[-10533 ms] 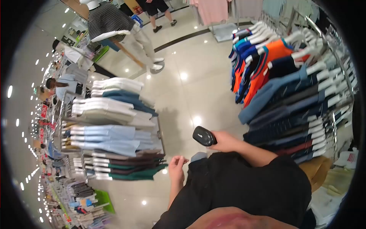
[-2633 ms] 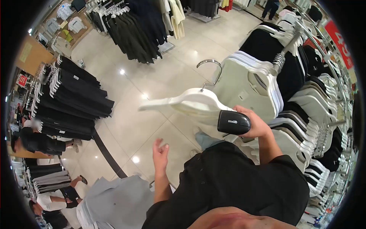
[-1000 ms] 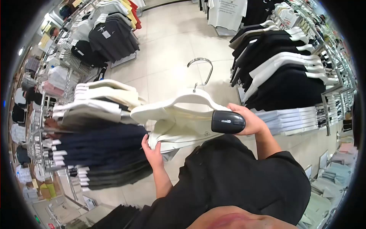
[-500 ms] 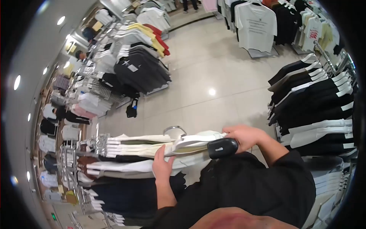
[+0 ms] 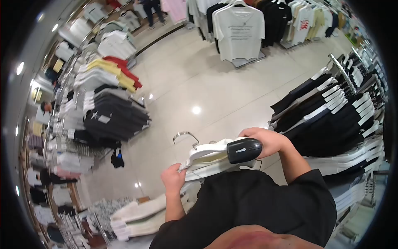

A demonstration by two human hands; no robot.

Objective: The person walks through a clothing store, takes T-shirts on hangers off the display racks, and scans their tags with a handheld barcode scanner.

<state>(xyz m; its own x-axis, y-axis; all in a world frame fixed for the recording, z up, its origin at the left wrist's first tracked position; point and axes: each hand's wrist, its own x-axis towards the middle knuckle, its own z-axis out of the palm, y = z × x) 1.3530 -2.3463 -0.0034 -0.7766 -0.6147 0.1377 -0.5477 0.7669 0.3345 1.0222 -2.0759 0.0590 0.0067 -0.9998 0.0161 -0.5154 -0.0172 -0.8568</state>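
Observation:
A white hanger (image 5: 203, 148) with a metal hook carries a pale garment (image 5: 213, 167) in front of my chest. My left hand (image 5: 173, 177) is closed on the hanger's left end, with the cloth at its shoulder. At the other end, my right hand (image 5: 265, 143) is closed round the garment and hanger. A black handheld device (image 5: 244, 150), which looks like a barcode scanner, sits at the same hand. My right fingertips are partly hidden behind the device and cloth.
White garments on hangers (image 5: 141, 213) hang low on the left. Dark clothes (image 5: 319, 124) fill a rack at my right. Grey shirts (image 5: 118, 118) hang on the left side, and a white printed T-shirt (image 5: 238, 31) faces me across the tiled floor (image 5: 182, 79).
My view has turned right, away from the near rack. The hanger with its garment now stands apart from that rack. My left hand has closed on the hanger's left end.

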